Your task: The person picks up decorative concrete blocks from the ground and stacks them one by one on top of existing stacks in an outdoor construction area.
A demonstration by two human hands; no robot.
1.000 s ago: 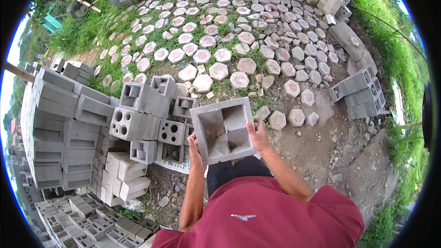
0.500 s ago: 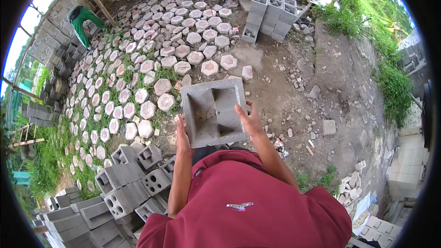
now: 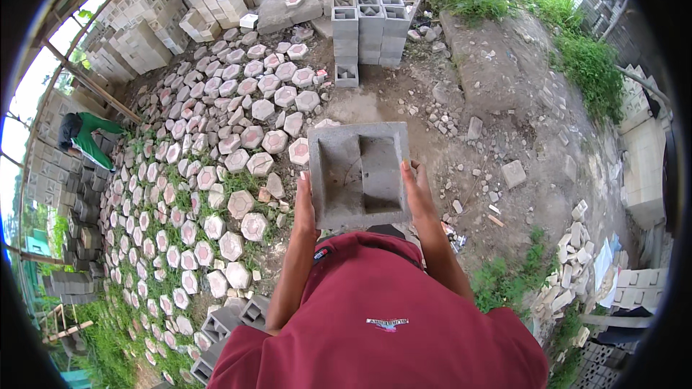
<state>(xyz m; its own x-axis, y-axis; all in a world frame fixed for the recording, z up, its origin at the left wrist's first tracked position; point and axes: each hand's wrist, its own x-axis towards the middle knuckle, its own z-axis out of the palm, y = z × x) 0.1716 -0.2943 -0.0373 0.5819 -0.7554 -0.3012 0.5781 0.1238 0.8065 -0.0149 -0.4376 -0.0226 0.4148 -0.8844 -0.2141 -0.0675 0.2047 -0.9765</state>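
Note:
A grey concrete hollow block (image 3: 342, 176) is held up in front of my body, its recessed side with a middle web facing up at me. My left hand (image 3: 305, 205) presses flat along its left side, fingers pointing forward. On the opposite side my right hand (image 3: 418, 191) grips the edge, with the thumb near the rim and the fingers around the outer wall. The block hangs clear of the ground between both palms.
Hexagonal paving stones (image 3: 240, 204) cover the ground to the left. A stack of hollow blocks (image 3: 370, 32) stands ahead, with more blocks (image 3: 223, 324) at lower left. Rubble (image 3: 566, 266) lies at right. A person in green trousers (image 3: 90, 140) bends at far left.
My view has turned to the right, so the block stack ahead now sits further left and the lower-left pile has mostly left the picture. The block stays between my hands.

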